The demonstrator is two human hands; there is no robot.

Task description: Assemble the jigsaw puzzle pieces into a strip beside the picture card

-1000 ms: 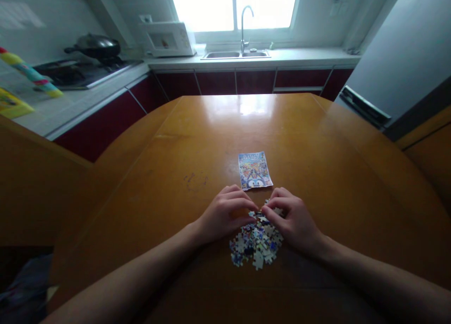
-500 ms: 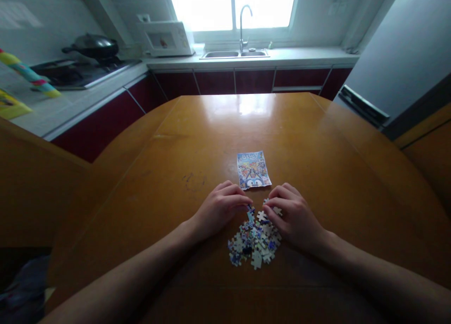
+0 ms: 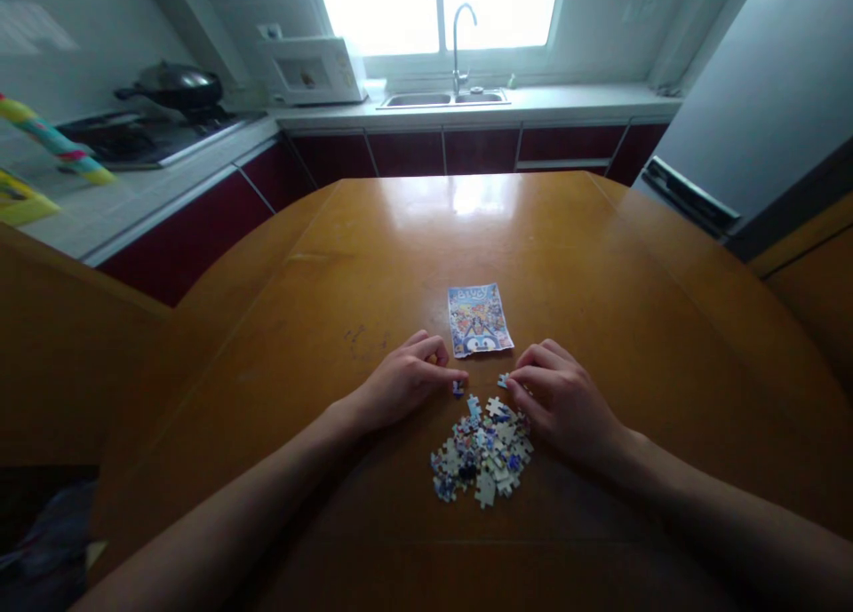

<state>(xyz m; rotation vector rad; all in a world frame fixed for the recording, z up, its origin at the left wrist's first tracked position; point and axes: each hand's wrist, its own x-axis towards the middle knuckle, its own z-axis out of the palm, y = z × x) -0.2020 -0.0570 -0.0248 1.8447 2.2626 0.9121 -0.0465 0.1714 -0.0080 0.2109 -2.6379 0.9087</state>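
A heap of loose jigsaw puzzle pieces (image 3: 483, 457) lies on the table in front of me, some printed side up, others showing pale backs. My left hand (image 3: 406, 377) is above its left side, fingers curled and thumb stretched over a small dark-patterned puzzle piece (image 3: 458, 387) at its tip. At the upper right of the heap, my right hand (image 3: 556, 394) has its fingertips pinched at the edge of a light blue puzzle piece (image 3: 503, 380). Just beyond both hands rests a creased picture sheet (image 3: 478, 319) with a blue cartoon character.
The brown wooden table (image 3: 413, 257) spreads around the pieces. Behind it are a sink (image 3: 419, 101) with a tall faucet (image 3: 457, 48) and a white microwave (image 3: 313, 70). A stove with a lidded pan (image 3: 177, 83) stands left; a fridge (image 3: 766, 106) stands right.
My left hand has shifted left, and the dark puzzle piece has moved with it away from the heap. My right hand has moved slightly right, leaving more of the light blue piece showing.
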